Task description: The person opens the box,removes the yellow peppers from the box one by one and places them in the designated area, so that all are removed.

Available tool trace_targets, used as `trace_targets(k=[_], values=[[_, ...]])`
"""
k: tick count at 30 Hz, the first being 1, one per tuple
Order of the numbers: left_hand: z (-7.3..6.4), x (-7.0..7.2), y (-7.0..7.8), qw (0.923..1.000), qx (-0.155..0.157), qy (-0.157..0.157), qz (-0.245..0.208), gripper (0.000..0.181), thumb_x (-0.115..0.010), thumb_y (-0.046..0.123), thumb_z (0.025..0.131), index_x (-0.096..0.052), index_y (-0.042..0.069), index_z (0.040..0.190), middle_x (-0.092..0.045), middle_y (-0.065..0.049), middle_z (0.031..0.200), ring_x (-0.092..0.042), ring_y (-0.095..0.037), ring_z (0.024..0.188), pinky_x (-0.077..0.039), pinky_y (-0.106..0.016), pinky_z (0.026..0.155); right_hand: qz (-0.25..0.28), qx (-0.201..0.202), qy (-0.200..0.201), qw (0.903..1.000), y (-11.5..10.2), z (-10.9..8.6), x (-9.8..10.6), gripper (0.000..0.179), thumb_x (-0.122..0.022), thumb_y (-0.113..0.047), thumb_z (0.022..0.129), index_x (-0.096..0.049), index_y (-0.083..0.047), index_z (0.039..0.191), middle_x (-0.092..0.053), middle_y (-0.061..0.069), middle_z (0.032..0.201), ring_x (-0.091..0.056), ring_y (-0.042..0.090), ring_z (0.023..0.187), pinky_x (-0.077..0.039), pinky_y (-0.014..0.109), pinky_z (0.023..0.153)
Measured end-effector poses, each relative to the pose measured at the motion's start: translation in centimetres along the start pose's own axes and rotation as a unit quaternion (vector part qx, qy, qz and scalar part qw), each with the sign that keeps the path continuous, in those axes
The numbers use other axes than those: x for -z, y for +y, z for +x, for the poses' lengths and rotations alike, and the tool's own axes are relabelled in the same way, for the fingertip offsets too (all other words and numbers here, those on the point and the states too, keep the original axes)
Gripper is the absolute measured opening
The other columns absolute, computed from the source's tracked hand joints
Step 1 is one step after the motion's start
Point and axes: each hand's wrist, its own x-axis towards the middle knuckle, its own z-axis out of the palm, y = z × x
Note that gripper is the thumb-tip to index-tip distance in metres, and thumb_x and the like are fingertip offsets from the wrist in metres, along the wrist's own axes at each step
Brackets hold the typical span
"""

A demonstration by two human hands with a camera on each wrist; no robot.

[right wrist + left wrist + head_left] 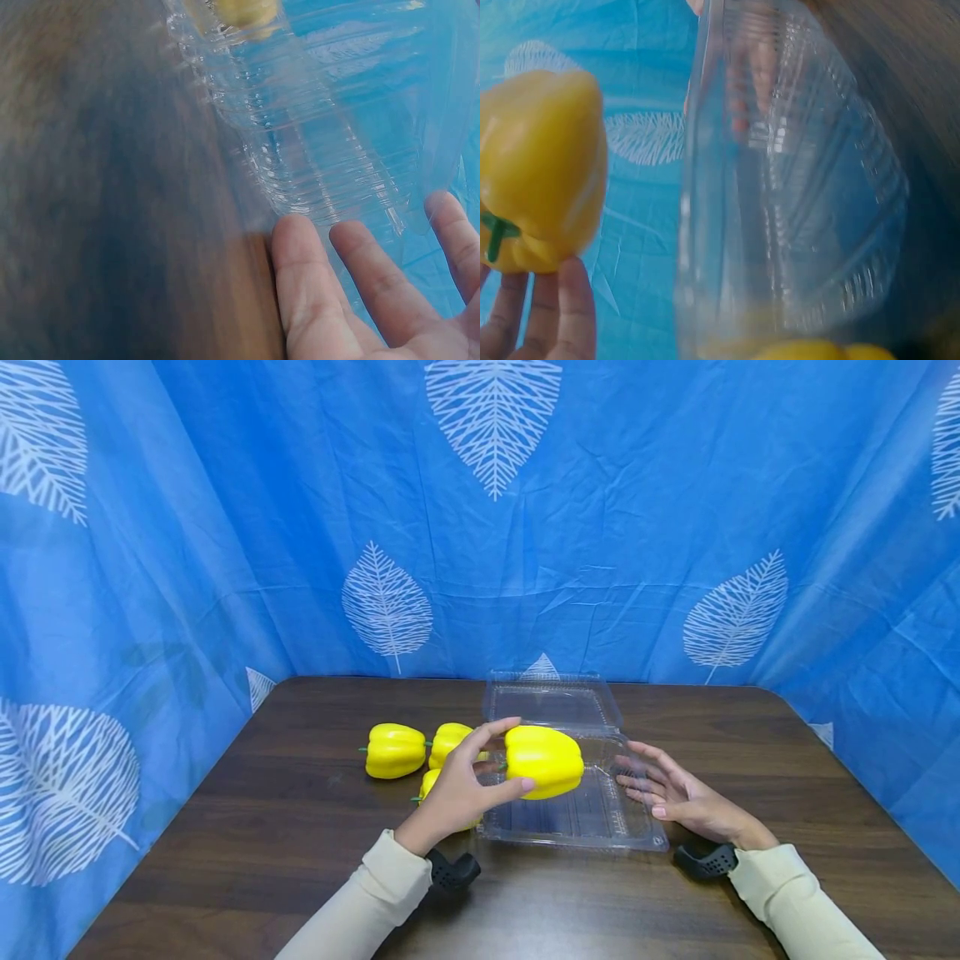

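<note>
My left hand [459, 787] grips a yellow bell pepper [544, 762], thumb at the near side and fingers at the far side. The pepper is held on its side over a clear plastic clamshell container [570, 840], its green stem [498, 234] visible in the left wrist view. At the container's right end, my right hand [693, 803] has its fingers extended, with fingertips [296, 232] right at the ribbed wall in the right wrist view. The container's lid [551, 703] stands folded back at the far side.
Left of the container lie more yellow bell peppers: one [395, 751] farthest left, another [448, 743] beside it, and one [429, 783] nearer, partly hidden by my left hand. All rest on a dark wooden table [300, 860]. Behind hangs a blue leaf-patterned curtain [600, 527].
</note>
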Motion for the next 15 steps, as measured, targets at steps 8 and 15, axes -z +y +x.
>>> trace_targets(k=[8, 15], values=[[-0.9, 1.9, -0.4, 0.9993, -0.016, 0.015, -0.031, 0.072, -0.079, 0.018, 0.096, -0.048, 0.006, 0.160, -0.053, -0.016, 0.154, -0.055, -0.034, 0.133, -0.055, -0.042, 0.111, 0.017, 0.019, -0.016, 0.9995, 0.0, 0.2, 0.0, 0.081, -0.055, 0.003, 0.107, -0.014, -0.018, 0.173, -0.035, -0.008, 0.172, -0.045, 0.011, 0.152, -0.041, 0.026, 0.120], [-2.0, 3.6, -1.1, 0.9984, -0.026, 0.035, -0.036, 0.073, -0.080, 0.016, 0.096, -0.046, 0.002, 0.160, -0.050, -0.020, 0.159, -0.055, -0.041, 0.132, -0.053, -0.027, 0.108, 0.033, 0.029, -0.031, 0.9986, 0.1, 0.2, 0.1, 0.081, -0.052, 0.004, 0.108, -0.012, -0.017, 0.174, -0.033, -0.007, 0.173, -0.042, 0.011, 0.154, -0.040, 0.026, 0.122]])
